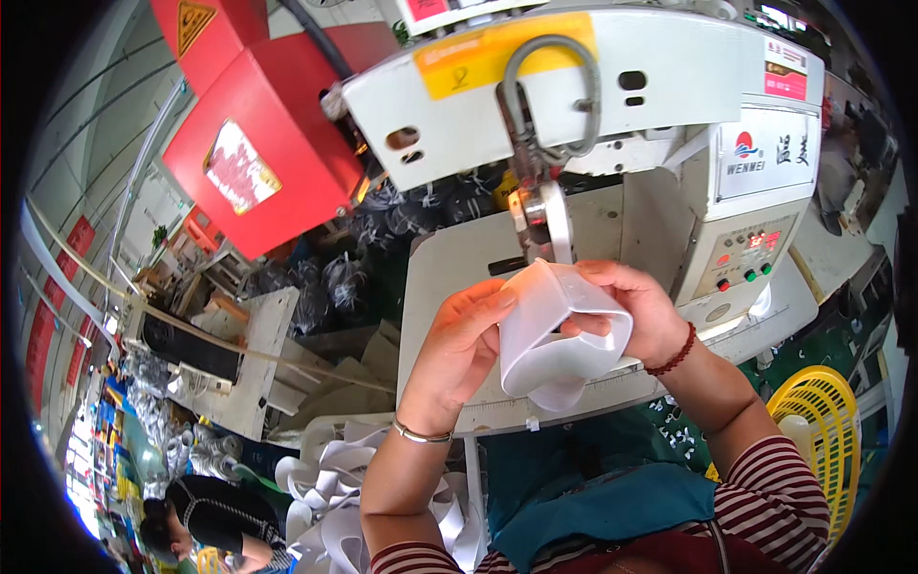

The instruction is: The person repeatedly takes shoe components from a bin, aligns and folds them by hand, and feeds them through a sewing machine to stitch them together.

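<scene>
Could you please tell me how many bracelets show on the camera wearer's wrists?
2: a silver bangle on the left wrist, a red beaded bracelet on the right wrist.

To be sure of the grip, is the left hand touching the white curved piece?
Touching. The head view shows the left hand gripping the white curved piece at its left edge, with no gap.

Bright, fairly even light fills this fisheye view, which curves toward black corners. The translucent white piece (543,330) looks crisp and softly luminous. Orange light glows by the machine head (557,225); black plastic bags (344,282) sink into shadow. Bluish-white glare bleaches the blurry lower-left rim.
</scene>
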